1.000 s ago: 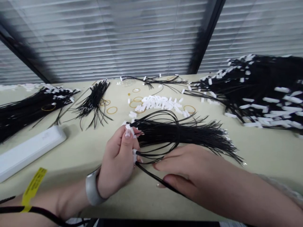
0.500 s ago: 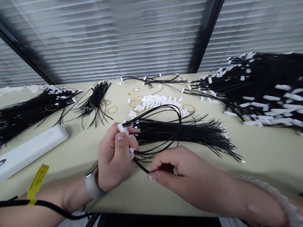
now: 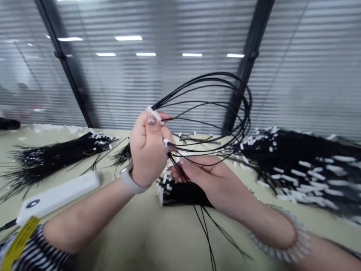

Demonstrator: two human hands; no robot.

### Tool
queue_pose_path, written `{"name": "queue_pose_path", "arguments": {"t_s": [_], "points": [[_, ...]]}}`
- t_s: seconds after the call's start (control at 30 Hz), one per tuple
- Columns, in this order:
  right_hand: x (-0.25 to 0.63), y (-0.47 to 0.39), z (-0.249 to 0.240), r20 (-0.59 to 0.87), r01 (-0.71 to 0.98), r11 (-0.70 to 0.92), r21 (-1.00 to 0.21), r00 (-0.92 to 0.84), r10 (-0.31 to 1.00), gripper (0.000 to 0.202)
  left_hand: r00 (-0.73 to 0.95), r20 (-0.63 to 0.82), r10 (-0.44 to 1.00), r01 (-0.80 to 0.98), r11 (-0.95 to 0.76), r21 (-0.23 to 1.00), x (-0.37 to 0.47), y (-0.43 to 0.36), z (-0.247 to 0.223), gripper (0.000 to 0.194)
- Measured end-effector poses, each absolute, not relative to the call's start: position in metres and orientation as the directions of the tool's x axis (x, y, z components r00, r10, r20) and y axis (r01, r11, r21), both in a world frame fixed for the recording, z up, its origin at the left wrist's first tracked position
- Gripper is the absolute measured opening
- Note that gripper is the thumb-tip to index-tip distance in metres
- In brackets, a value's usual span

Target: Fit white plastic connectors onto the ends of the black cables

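My left hand (image 3: 152, 145) is raised above the table, closed on looped black wires (image 3: 217, 74) whose ends sit in white connectors (image 3: 155, 113). Another white connector (image 3: 166, 145) shows at the lower side of its palm. From there the wires bow out to the right in a wide loop. My right hand (image 3: 218, 182) is just below and right, its thumb and fingers closed around several wires running down from the lower connector. Loose wire ends (image 3: 207, 233) hang beneath it. Behind the right hand lies a bundle of black wires (image 3: 183, 194) with white connectors, partly covered.
On the left are a wire bundle (image 3: 64, 152) and a white oblong device (image 3: 60, 195) with a dark oval. A smaller bundle (image 3: 123, 153) lies behind my left wrist. A large heap of wires with white connectors (image 3: 313, 171) fills the right. Window blinds (image 3: 169, 75) stand behind the table.
Both hands have risen with the looped wires, and the loop now stands higher and wider against the blinds. The view has tilted up. Loose wire ends now hang below my right hand.
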State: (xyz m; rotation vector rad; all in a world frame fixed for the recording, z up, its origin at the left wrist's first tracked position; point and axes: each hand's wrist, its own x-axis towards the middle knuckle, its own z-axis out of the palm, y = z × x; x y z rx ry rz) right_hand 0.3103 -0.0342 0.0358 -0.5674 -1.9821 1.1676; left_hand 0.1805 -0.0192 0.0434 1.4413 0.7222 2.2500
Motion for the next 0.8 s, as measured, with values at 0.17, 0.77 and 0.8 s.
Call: {"name": "queue_pose_path", "arguments": {"t_s": [0.17, 0.77, 0.8], "points": [[0.312, -0.035, 0.06, 0.504, -0.1, 0.55, -0.829, -0.559, 0.658, 0.025, -0.401, 0.78, 0.48, -0.126, -0.873, 0.472, 0.2, -0.023, 0.074, 0.024], [0.349, -0.045, 0.079, 0.699, 0.796, 0.595, 0.113, -0.489, 0.521, 0.016, -0.347, 0.619, 0.705, -0.456, -0.703, 0.545, 0.198, -0.024, 0.075, 0.026], [0.354, -0.045, 0.081, 0.755, 0.857, 0.484, 0.176, -0.433, 0.492, 0.017, -0.361, 0.576, 0.734, -0.482, -0.675, 0.558, 0.197, -0.023, 0.076, 0.026]]}}
